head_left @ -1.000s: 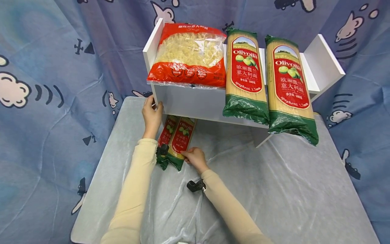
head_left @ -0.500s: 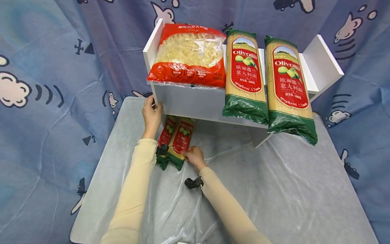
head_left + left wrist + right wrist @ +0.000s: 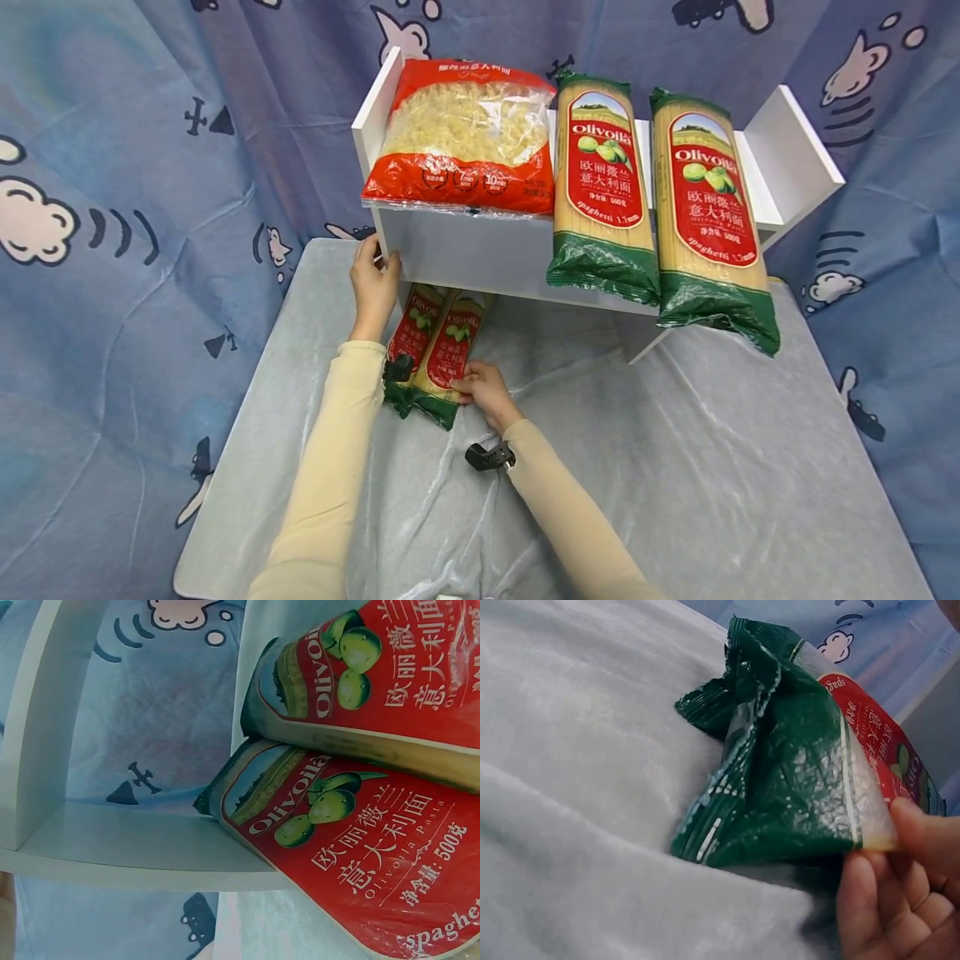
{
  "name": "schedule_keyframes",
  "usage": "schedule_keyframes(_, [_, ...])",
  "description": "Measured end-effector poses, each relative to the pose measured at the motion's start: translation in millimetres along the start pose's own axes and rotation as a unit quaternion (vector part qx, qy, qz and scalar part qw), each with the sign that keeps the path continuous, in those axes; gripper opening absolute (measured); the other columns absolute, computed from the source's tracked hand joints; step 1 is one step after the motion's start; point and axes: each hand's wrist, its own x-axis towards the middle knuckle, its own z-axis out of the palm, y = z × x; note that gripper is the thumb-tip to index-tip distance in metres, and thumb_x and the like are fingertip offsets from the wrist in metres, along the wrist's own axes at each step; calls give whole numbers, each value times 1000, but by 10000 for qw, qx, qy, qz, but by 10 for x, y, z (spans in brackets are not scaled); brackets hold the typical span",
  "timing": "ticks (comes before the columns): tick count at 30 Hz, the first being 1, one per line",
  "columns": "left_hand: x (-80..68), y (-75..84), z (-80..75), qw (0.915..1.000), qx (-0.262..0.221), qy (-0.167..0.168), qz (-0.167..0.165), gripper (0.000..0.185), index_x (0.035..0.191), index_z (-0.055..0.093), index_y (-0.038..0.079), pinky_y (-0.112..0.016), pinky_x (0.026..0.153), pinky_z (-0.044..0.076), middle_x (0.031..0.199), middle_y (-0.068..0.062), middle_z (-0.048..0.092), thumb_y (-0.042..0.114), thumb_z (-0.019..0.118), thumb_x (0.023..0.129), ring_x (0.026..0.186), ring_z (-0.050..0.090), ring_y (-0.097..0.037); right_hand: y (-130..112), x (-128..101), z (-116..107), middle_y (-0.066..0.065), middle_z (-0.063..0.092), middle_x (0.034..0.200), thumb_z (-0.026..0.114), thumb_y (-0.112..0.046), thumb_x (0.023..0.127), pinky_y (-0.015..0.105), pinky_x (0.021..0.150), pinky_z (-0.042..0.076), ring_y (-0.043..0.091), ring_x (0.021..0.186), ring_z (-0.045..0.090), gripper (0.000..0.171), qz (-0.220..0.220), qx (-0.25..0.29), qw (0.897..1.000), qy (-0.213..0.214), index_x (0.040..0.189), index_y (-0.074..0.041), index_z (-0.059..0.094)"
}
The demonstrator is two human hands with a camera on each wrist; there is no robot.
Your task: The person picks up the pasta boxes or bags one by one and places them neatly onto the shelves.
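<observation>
The right hand (image 3: 486, 390) pinches the right edge of a spaghetti packet (image 3: 450, 346) near its green lower end, thumb on top and fingers beneath. This packet lies slanted under the left part of a white shelf (image 3: 480, 250), touching a second spaghetti packet (image 3: 415, 329) on its left. The left hand (image 3: 373, 283) grips the shelf's left side panel. Above, a red bag of spiral pasta (image 3: 465, 125) sits beside two more Olivoila packets (image 3: 606, 179).
</observation>
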Motion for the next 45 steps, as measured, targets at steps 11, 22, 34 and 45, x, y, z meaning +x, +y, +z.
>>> schedule_keyframes(11, [0,-10,-17,10000,-17,-73,-48,27,118,57,-8,-40,94,46,115,-22,55,-3,52,92,108,54,-33,96,-153,-92,0,55,65,58,14,82,21,52,49,8,54,54,19,-439,375,9961,-661,73,-2,51])
schedule_keyframes(22, [2,-4,-25,9999,1,-102,-43,28,119,57,-7,-38,95,46,115,-22,55,-3,53,92,109,54,-32,118,-461,-177,-3,54,66,57,14,83,19,55,48,6,57,52,13,-1073,515,9831,-1391,74,10,49])
schedule_keyframes(34, [5,-14,-23,10000,31,-31,-60,28,120,57,-7,-39,95,46,115,-22,55,-2,53,92,108,54,-32,57,-756,-220,-5,59,68,55,17,80,17,56,48,5,57,54,10,-1560,567,9690,-1828,79,21,47])
schedule_keyframes(45, [10,-19,-18,10000,25,-81,-25,27,119,58,-7,-38,95,46,114,-22,55,-2,53,93,109,54,-32,-140,-1002,-200,-8,56,64,57,15,79,17,52,47,5,55,52,16,-1838,561,9505,-2440,72,17,43])
